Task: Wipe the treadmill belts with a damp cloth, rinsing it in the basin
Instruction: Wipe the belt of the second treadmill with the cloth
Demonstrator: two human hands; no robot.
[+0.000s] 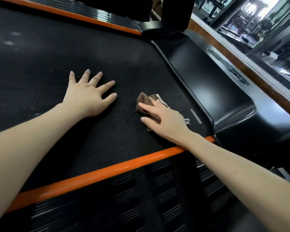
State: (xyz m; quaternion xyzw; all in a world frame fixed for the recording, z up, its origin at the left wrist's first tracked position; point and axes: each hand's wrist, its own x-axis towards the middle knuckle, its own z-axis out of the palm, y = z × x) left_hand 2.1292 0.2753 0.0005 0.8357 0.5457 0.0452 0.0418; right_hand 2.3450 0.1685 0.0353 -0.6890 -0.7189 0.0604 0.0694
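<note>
The right hand (167,121) has a released grip, its fingers laid fairly straight over the bunched brown cloth (143,100) and pressing it on the treadmill belt (124,64) near the corner where the black motor cover (216,91) meets the near orange side rail (107,171). The left hand (89,96), also released, lies flat with spread fingers toward the belt's middle. Wiping well likely means even palm pressure and overlapping strokes from this corner toward the far rail, braced by the left hand. Much of the cloth is under the palm, its dampness cannot be judged, and no basin is in view.
</note>
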